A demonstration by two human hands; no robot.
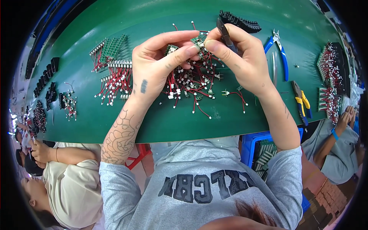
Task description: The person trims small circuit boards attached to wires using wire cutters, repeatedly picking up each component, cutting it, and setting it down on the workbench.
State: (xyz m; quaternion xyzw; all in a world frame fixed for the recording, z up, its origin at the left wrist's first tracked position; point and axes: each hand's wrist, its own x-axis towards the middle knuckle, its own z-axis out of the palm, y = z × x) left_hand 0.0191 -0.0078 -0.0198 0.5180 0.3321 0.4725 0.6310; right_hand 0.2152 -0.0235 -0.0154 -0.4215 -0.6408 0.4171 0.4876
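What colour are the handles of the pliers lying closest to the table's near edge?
The handles are yellow and blue; the head view shows them best.

Grn tbl (184, 128): wired PCBs (113, 48), blk parts (241, 22), pliers (299, 99).

over the near edge of the table (230, 130), the tattooed left forearm (122, 132) and right forearm (281, 119) angled inward, left hand (155, 57) and right hand (247, 57) nearly meeting, fingers bent, thumb tips close.

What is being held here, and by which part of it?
The left hand and right hand pinch a small green board, exact grip points hidden. The right hand also holds a dark tool, gripped part unclear.
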